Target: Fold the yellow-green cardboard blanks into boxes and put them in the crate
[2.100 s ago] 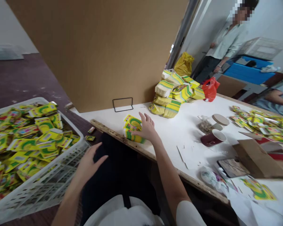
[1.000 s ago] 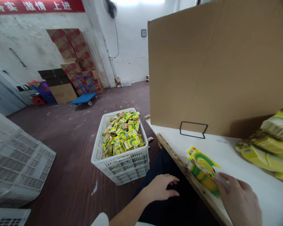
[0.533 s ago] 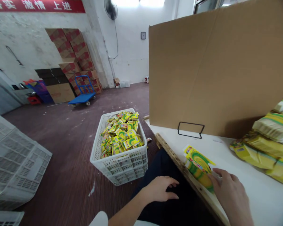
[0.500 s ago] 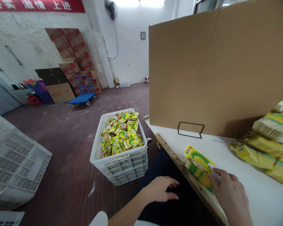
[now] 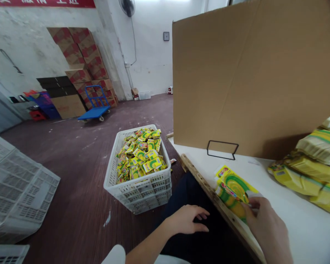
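My right hand rests on a small stack of yellow-green packets at the near edge of the white table; its fingers curl over the stack's right end. My left hand lies flat and open on my dark-clad lap, holding nothing. Down on the floor to my left, a white plastic crate is full of loose yellow-green packets.
A tall brown cardboard sheet stands on the table, with a black wire stand before it. Bundles of packets pile at the right. Empty white crates lie at left. Cardboard boxes and a blue trolley stand by the far wall.
My head has turned left from the table towards the floor and crate. My right hand has stayed on the packet stack, curling tighter over it. My left hand has settled onto my lap.
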A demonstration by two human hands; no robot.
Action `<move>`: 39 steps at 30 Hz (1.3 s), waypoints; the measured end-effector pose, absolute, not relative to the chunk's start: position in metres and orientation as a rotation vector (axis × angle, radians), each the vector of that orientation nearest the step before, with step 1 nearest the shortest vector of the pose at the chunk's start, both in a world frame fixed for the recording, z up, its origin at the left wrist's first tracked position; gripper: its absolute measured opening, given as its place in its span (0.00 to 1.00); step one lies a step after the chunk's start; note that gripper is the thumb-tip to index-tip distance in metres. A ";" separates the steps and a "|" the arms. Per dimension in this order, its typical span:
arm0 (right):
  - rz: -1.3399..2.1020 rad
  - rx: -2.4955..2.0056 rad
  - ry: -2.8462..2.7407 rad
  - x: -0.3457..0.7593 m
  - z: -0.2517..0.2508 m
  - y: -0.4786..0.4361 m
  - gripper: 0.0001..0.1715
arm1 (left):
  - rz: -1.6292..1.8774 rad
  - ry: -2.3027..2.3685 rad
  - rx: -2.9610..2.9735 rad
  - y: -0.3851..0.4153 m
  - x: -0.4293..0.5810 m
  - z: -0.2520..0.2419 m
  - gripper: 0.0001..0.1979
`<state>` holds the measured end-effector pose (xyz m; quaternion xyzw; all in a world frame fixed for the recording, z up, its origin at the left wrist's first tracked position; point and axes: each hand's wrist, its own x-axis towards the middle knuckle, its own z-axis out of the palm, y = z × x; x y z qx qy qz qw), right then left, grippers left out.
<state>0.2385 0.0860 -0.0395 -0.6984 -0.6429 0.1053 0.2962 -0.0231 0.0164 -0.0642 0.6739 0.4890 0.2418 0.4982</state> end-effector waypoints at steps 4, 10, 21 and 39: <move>0.526 -1.583 -1.602 0.231 -0.024 0.062 0.20 | 0.828 0.972 1.309 0.015 -0.006 -0.063 0.51; 0.717 -1.020 -1.843 0.174 -0.022 0.008 0.08 | 1.473 0.504 0.637 0.024 0.032 -0.035 0.35; 1.290 -0.923 -1.452 0.167 -0.050 -0.011 0.11 | 1.600 0.570 0.779 0.002 0.050 -0.026 0.24; 1.093 -1.141 -1.358 0.190 -0.078 0.001 0.20 | 1.463 0.925 0.841 0.015 0.050 -0.019 0.29</move>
